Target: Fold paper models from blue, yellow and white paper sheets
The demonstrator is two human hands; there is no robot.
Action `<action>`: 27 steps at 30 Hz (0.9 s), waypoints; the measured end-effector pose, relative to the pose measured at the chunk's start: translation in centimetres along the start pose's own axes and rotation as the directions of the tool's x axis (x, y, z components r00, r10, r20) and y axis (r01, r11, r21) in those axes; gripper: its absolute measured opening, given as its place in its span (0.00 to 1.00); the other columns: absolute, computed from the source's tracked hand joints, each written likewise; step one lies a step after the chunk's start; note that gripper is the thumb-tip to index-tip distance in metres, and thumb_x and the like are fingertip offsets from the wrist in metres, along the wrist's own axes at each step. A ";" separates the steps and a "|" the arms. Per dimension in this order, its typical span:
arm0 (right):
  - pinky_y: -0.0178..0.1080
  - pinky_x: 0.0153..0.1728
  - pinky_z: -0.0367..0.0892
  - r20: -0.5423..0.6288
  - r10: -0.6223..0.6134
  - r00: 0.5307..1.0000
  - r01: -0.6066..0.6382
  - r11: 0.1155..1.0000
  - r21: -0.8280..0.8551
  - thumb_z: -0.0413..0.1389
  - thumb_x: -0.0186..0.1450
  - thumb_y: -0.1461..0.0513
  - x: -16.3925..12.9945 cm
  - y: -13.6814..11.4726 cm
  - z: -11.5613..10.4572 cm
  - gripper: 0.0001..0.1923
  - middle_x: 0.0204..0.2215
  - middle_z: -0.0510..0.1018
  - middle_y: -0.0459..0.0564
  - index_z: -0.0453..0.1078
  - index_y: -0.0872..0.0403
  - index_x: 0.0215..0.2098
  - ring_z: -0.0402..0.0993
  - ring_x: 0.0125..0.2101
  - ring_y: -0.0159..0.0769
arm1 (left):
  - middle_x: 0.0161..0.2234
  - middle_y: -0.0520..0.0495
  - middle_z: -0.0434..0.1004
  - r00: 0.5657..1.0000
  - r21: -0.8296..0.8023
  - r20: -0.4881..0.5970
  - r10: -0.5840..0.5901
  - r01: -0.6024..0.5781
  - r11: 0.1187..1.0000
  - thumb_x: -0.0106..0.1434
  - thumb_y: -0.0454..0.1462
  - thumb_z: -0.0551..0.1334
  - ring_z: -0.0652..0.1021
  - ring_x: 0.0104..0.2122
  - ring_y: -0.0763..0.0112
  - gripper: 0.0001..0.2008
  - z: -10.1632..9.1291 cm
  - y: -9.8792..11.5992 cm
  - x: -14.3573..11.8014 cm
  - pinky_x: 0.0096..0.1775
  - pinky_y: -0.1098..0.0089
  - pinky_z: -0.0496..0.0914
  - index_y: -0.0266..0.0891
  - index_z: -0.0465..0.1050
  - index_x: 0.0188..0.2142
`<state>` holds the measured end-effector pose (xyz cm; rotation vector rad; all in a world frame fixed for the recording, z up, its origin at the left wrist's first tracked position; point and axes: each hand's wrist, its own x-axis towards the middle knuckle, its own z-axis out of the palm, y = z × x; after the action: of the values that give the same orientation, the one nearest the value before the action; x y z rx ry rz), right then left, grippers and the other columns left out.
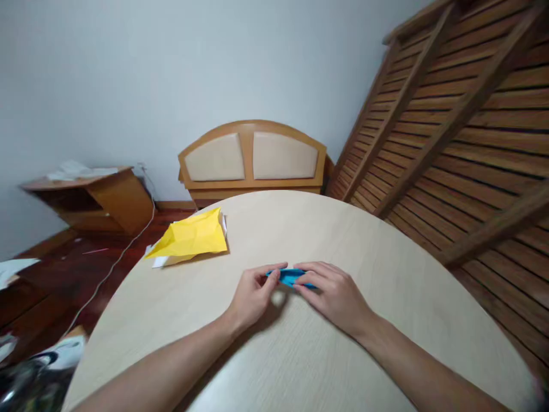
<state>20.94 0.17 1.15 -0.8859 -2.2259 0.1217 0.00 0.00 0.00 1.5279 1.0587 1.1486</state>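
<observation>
Between my two hands, just above the table, is a small folded piece of blue paper (288, 277). My left hand (256, 293) is closed on its left end, thumb in front and forefinger behind. At the other end, my right hand (332, 289) pinches the paper, its fingers curled over the top and partly covering it. The exact folded shape is hard to make out behind the fingers.
On the left of the round pale table (291, 223) lie crumpled yellow paper (193, 234) and white sheets under it. Behind stands a padded headboard (253, 154). A slatted wooden panel (450, 131) leans at the right. A white cable (115, 263) crosses the floor.
</observation>
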 end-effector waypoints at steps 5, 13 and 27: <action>0.42 0.46 0.71 0.014 0.051 0.999 -0.052 0.998 0.043 0.58 0.69 0.64 0.2 0.1 0.1 0.03 0.44 0.82 0.47 0.75 0.50 0.39 0.78 0.44 0.38 | 0.42 0.38 0.84 0.999 0.092 0.035 -0.008 0.005 0.996 0.69 0.47 0.57 0.82 0.40 0.59 0.21 0.0 -0.3 0.1 0.44 0.60 0.76 0.32 0.79 0.48; 0.39 0.44 0.71 0.112 0.183 0.977 -0.194 0.976 0.095 0.58 0.69 0.64 0.3 0.9 0.1 0.04 0.40 0.83 0.45 0.75 0.49 0.39 0.79 0.41 0.36 | 0.51 0.40 0.80 0.968 0.341 0.090 0.236 -0.253 0.905 0.69 0.35 0.57 0.79 0.52 0.61 0.14 -0.3 -1.0 0.0 0.53 0.59 0.74 0.39 0.76 0.50; 0.39 0.43 0.71 0.334 0.154 0.930 -0.198 0.975 0.102 0.56 0.70 0.62 -0.1 4.1 -2.7 0.10 0.41 0.84 0.48 0.78 0.47 0.46 0.80 0.39 0.38 | 0.45 0.42 0.83 0.987 0.284 -0.076 0.140 -0.113 0.952 0.67 0.30 0.56 0.83 0.42 0.63 0.11 -0.7 -1.6 1.4 0.44 0.63 0.78 0.37 0.79 0.40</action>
<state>25.05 2.78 1.70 -1.0515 -2.3983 0.5312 -0.56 1.81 -1.25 1.7983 1.2434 1.2083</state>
